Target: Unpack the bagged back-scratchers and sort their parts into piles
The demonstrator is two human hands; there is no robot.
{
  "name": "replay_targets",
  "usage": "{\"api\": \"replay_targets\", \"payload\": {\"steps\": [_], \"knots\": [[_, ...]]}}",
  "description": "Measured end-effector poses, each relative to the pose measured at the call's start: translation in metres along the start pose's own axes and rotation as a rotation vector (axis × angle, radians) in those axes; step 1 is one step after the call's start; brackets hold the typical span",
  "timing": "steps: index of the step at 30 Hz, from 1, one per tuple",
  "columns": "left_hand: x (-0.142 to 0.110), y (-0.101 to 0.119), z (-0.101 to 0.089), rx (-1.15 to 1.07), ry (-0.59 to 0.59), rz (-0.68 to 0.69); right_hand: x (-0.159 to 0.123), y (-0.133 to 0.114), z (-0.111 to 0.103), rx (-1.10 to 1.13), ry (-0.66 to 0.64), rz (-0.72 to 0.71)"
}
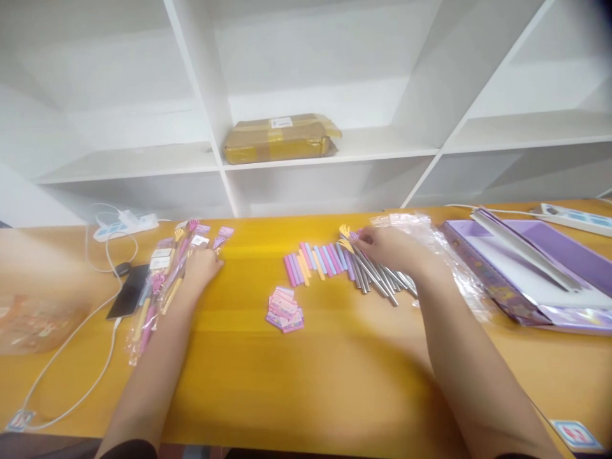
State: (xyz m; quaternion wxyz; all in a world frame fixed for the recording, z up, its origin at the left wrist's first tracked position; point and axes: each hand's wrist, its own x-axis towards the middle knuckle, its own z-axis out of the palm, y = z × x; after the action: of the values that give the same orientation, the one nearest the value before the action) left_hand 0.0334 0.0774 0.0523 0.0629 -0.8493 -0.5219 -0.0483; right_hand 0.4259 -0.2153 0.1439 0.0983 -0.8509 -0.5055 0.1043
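My left hand rests on the yellow table, fingers curled against a pile of clear packets holding pink and yellow pens. My right hand reaches over a bunch of grey pen barrels, its fingertips pinched at a small gold and purple pen top. Between the hands lies a row of pastel pink, purple, blue and yellow short sticks. A small stack of pink cards sits nearer to me.
Crumpled clear plastic bags lie behind my right wrist. A purple box with white inserts stands at the right. A black phone, white cables and a power strip are at the left. A taped brown parcel sits on the white shelf.
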Motion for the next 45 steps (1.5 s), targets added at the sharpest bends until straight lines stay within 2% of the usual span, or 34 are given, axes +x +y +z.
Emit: {"api": "replay_targets", "payload": {"steps": [5,11,14,17,19,21,24,26,29,32,35,38,41,43,45], "knots": [[-0.002,0.008,0.004,-0.083,0.022,0.004,-0.002,-0.012,0.003,-0.038,-0.094,-0.024],[0.001,0.01,0.008,-0.308,-0.141,0.023,-0.006,-0.025,0.006,-0.059,-0.128,-0.105],[0.0,0.022,0.008,-0.43,-0.203,0.016,-0.012,-0.04,0.007,-0.033,-0.162,-0.137],[-0.006,0.04,0.005,-0.575,-0.242,0.018,-0.015,-0.057,0.016,0.073,-0.156,-0.229],[-0.015,0.055,-0.001,-0.693,-0.275,0.041,-0.014,-0.066,0.029,0.175,-0.085,-0.318],[-0.029,0.072,-0.013,-0.934,-0.364,0.102,-0.011,-0.073,0.044,0.292,0.051,-0.429],[-0.057,0.097,-0.041,-1.48,-0.593,0.236,-0.01,-0.082,0.064,0.458,0.305,-0.655],[-0.076,0.11,-0.062,-1.618,-0.698,0.27,-0.014,-0.088,0.068,0.529,0.424,-0.782],[-0.1,0.122,-0.085,-1.668,-0.839,0.302,-0.023,-0.094,0.064,0.565,0.518,-0.864],[-0.115,0.125,-0.094,-1.687,-0.889,0.342,-0.033,-0.098,0.055,0.575,0.575,-0.869],[-0.124,0.126,-0.098,-1.675,-0.887,0.348,-0.043,-0.1,0.049,0.561,0.615,-0.878],[-0.129,0.126,-0.1,-1.651,-0.902,0.351,-0.051,-0.101,0.049,0.44,0.653,-0.871],[-0.132,0.127,-0.099,-1.639,-0.917,0.353,-0.055,-0.101,0.051,0.33,0.635,-0.857],[-0.132,0.128,-0.099,-1.626,-0.929,0.364,-0.054,-0.1,0.051,0.34,0.645,-0.833],[-0.132,0.13,-0.1,-1.614,-0.972,0.367,-0.051,-0.095,0.047,0.427,0.707,-0.774]]}}
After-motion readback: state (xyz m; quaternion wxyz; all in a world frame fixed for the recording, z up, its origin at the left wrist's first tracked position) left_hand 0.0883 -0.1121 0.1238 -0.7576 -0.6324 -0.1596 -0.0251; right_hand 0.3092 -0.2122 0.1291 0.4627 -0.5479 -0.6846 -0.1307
